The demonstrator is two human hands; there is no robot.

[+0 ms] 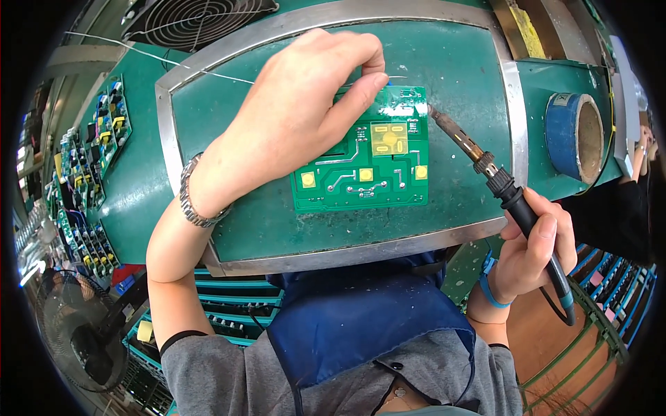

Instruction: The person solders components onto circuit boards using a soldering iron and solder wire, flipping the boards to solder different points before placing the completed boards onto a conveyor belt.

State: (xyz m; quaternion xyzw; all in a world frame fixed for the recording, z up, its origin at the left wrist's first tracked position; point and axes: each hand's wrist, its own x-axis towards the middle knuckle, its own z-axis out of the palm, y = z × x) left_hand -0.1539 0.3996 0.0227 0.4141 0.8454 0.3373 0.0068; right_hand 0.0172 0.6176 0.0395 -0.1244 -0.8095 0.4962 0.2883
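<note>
A green circuit board (347, 191) with yellow patches lies on the green work surface in front of me. My left hand (305, 104) reaches over its upper left part, thumb and fingers pinched on a thin solder wire (222, 75). That wire comes in from the upper left, passes behind the hand, and a short end shows beyond the fingertips. In my right hand (538, 243) is a soldering iron (510, 194) with a black handle. Its tip is beside the board's upper right edge; whether it touches cannot be made out. The hand hides the board's upper left corner.
A metal frame (513, 104) borders the work surface (229, 229). A fan grille (201, 24) is at the upper left, a blue-sided roll (563, 135) at the right. Several populated boards (111, 118) stand at the far left; another fan (87, 340) is lower left. Another person's arm (637, 163) shows far right.
</note>
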